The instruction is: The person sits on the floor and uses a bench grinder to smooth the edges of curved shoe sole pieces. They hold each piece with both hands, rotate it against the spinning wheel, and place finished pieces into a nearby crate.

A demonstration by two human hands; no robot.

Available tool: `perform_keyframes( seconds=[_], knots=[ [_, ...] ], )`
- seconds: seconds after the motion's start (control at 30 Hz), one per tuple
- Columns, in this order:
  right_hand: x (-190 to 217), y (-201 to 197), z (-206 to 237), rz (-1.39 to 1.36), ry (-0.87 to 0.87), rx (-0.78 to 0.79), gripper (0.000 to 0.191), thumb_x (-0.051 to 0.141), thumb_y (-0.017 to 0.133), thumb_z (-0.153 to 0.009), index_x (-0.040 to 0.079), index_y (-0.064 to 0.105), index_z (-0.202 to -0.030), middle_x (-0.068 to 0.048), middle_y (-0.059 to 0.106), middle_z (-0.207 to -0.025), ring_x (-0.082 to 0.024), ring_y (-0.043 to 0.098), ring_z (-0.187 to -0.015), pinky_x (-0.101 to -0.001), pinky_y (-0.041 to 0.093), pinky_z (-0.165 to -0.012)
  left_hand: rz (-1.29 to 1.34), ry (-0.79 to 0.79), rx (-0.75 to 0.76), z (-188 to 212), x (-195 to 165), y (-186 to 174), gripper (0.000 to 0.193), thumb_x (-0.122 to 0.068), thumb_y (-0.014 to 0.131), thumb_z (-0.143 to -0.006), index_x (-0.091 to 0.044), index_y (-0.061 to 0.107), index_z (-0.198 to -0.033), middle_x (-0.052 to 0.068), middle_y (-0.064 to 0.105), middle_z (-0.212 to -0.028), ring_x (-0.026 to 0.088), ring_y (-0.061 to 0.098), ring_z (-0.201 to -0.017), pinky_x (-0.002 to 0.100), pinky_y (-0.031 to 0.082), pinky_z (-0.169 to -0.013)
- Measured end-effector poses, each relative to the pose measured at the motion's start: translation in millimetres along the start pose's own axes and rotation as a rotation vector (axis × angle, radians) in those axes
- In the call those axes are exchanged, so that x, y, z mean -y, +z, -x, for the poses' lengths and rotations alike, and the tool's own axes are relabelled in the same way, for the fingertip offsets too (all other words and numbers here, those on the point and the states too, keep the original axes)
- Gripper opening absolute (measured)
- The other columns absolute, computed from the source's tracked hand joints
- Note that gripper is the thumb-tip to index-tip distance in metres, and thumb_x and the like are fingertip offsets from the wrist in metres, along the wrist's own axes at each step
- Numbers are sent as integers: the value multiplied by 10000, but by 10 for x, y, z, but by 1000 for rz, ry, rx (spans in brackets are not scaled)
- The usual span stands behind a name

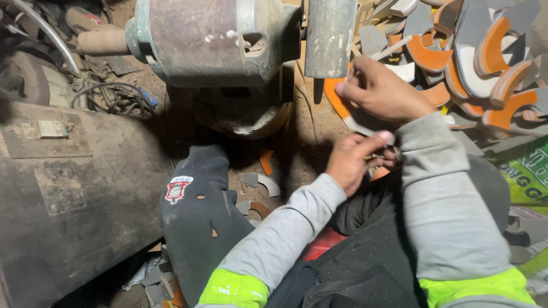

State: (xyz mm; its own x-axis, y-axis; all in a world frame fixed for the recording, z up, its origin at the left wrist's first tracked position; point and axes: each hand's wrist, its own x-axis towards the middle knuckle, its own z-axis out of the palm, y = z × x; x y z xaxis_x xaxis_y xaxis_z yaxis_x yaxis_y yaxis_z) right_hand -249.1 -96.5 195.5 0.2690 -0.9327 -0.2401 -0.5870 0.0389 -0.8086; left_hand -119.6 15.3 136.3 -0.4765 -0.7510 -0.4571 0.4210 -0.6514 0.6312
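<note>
My right hand (381, 91) grips a curved orange and white cut-out piece (337, 102) and holds it just below the grey grinding wheel (330, 35) of a bench grinder (211, 40). My left hand (355, 157) is lower, under the right wrist, with its thumb up against the white edge of the same piece; its fingers curl around something small that I cannot make out. Both arms wear grey sleeves with bright yellow-green cuffs.
A heap of orange, grey and white curved cut-outs (479, 57) lies at the upper right. Loose scraps (260, 182) lie on the dirt floor between my knees. A dark metal box (63, 188) stands at the left, with cables (114, 97) behind it. A green bag (528, 177) is at the right.
</note>
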Motion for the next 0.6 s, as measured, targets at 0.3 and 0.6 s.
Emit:
perform_keyframes(
  seconds=[0.3, 0.6],
  knots=[
    [197, -393, 485, -129, -188, 356, 490, 334, 692, -908, 31, 638, -1289, -99, 715, -1145, -173, 645, -1077, -302, 509, -928, -801, 398, -451, 10, 229, -81, 278, -181, 729, -856, 39, 756, -1024, 221, 779, -911, 287, 751, -821, 392, 571, -772],
    [192, -253, 431, -218, -108, 169, 404, 272, 711, -904, 19, 648, -1212, -60, 743, -999, -150, 688, -929, -313, 558, -831, -305, 279, -188, -265, 434, -56, 269, -44, 658, -900, 50, 689, -1150, 150, 745, -1056, 251, 715, -933, 345, 566, -822]
  ],
)
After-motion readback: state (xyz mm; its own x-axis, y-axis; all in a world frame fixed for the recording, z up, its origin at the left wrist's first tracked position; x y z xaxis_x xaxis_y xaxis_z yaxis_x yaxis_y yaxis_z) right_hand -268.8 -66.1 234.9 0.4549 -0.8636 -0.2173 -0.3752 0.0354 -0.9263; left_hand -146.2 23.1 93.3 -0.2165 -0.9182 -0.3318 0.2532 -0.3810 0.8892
